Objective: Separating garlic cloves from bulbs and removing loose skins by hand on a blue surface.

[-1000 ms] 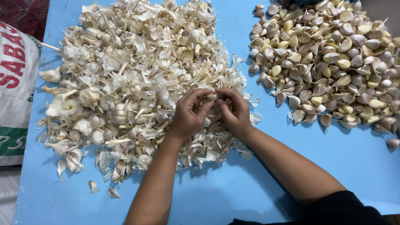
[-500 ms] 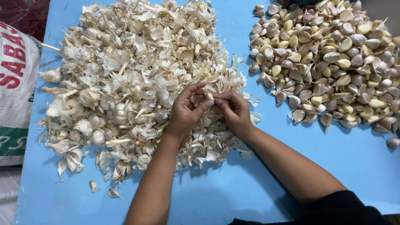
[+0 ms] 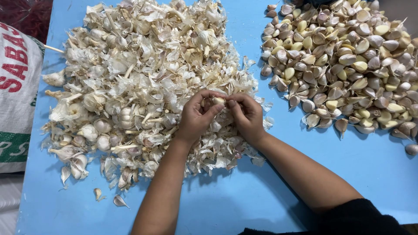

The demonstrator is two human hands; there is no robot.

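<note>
Papery garlic bulb (image 3: 217,101) sits pinched between left hand (image 3: 197,116) and right hand (image 3: 247,116) over husk pile (image 3: 143,78); loosened cloves could slip and vanish among husks.

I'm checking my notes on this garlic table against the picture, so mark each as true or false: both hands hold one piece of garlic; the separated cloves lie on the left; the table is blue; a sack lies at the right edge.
1. Both the left hand and the right hand hold one garlic piece. True.
2. The separated cloves lie on the left. False: they lie on the right; the heap of skins and bulbs lies left.
3. The table is blue. True.
4. A sack lies at the right edge. False: it lies at the left edge.
</note>
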